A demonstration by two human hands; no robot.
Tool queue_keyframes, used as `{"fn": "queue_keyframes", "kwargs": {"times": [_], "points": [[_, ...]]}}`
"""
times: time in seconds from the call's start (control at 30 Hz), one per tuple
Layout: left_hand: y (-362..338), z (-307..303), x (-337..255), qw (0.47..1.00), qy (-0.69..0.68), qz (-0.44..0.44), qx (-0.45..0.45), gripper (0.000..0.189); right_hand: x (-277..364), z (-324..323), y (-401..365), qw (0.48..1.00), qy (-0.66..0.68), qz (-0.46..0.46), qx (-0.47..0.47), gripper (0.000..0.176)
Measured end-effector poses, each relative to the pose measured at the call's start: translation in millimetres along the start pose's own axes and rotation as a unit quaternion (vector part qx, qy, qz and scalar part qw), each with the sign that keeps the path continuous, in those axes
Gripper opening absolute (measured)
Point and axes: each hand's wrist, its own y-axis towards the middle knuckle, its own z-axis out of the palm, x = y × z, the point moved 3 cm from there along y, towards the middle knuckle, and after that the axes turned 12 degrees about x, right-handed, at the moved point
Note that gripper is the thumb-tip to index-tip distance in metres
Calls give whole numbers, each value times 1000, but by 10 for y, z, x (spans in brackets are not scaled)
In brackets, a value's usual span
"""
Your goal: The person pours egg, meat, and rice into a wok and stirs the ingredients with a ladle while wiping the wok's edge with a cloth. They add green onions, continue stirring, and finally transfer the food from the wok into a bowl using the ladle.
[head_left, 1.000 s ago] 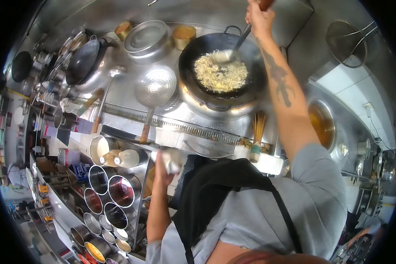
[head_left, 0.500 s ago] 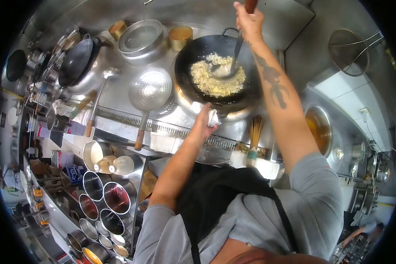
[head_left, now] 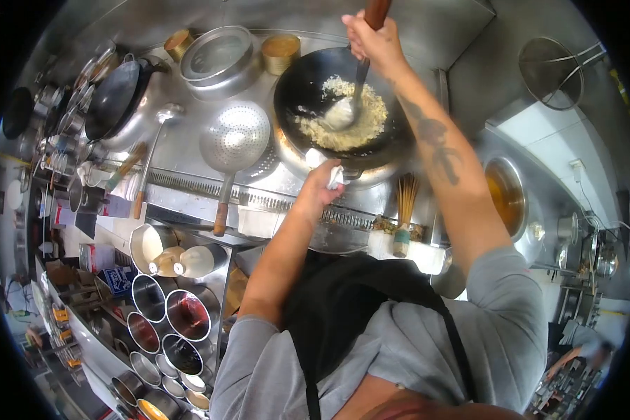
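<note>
1. Right grip (head_left: 376, 43) is closed around the ladle (head_left: 362, 77), its bowl among pale grains (head_left: 362, 133) in the wok (head_left: 297, 84).
2. Left grip (head_left: 318, 187) pinches a white cloth (head_left: 335, 177) by the wok's near handle; contact through it, I cannot tell.
3. Slipping cloth could expose fingers to hot metal.
4. Hard ladle strokes could shift the wok or spill grains.

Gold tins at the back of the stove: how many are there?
2: the left tin beside the round metal pot, and the right tin between that pot and the wok.
</note>
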Motion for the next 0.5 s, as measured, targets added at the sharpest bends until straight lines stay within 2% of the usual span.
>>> {"fn": "queue_keyframes", "kwargs": {"times": [0.07, 0.13, 0.17, 0.2, 0.27, 0.3, 0.33, 0.37, 0.43, 0.5], "points": [[67, -28, -34, 1000, 5, 2, 3, 12, 440, 164, -159, 997, -60, 39, 5, 29], [167, -136, 5, 1000, 9, -4, -1, 15, 339, 217, -334, 998, -38, 57, -2, 29], [197, -163, 7, 999, 5, 4, 34, 12, 248, 235, -464, 997, -26, 69, -10, 29], [181, -168, 5, 999, 5, 12, 43, 12, 70, 148, -413, 997, -51, 48, -22, 26], [18, -45, 6, 999, 0, 22, 47, 12, 66, -157, -273, 988, -132, 68, -42, 20], [22, -39, 7, 999, 6, 22, 47, 11, 175, -258, -224, 981, -173, 73, -50, 18], [39, -31, -12, 998, 10, 26, 49, 11, 470, -227, -301, 983, -151, 60, -82, 19], [45, -39, -13, 998, 12, 28, 50, 11, 913, -60, -528, 965, -174, 121, -154, 20], [100, -60, -62, 999, 29, 13, 44, 9, 624, -253, -635, 977, -45, -9, -210, 21], [-40, -28, 57, 997, 36, 26, 58, 8, 106, -335, -712, 968, -131, 10, -213, 20]]}}
